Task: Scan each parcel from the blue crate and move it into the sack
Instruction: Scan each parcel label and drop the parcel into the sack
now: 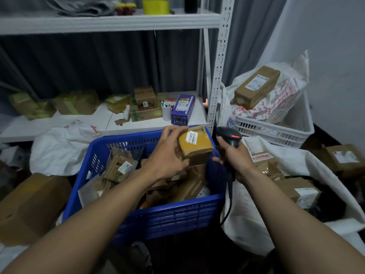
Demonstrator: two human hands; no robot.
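- To the right of the crate, in the open white sack [254,224]: several brown parcels [294,187] already lying inside, so part of the job judged done.
- Dead ahead, in the blue crate [169,216]: heaped with loose packets [120,165], thickest along its left wall and across the middle. Judged well short of finished.
- Over the crate's far right corner: one yellow-taped parcel [197,144], held clear of the heap with its white label facing up.
- Grasping that parcel: the left hand [167,155], fingers curled round its left side, thumb along the lower edge.
- Clenched round the scanner's handle: the right hand [237,157], just outside the crate's right rim. Trigger finger hidden.
- Just beside the parcel: black scanner [230,138], red window lit, cable trailing down past the sack's edge.
- Left to do, by the look of it: read this label, drop the parcel into the sack, then repeat through the whole heap.
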